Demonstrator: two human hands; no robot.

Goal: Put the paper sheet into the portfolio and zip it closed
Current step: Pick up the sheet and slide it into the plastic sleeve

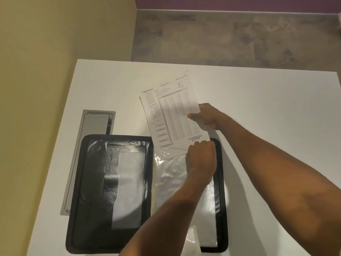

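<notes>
In the middle of the frame the right hand [206,115] pinches the right edge of the paper sheet [171,115], whose lower end sits tilted in the mouth of the clear sleeve [171,182]. The sleeve lies on the right half of the open black portfolio [92,182] on the white table [267,108]. The left hand [201,157] is curled tight at that mouth, though I cannot tell whether it pinches sheet or sleeve.

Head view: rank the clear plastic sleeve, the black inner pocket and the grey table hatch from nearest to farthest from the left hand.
From the left hand:
1. The clear plastic sleeve: at the hand's fingertips, on the right half of the portfolio.
2. The black inner pocket: on the left half, across the spine.
3. The grey table hatch: farthest, beyond the portfolio's far-left corner.
</notes>
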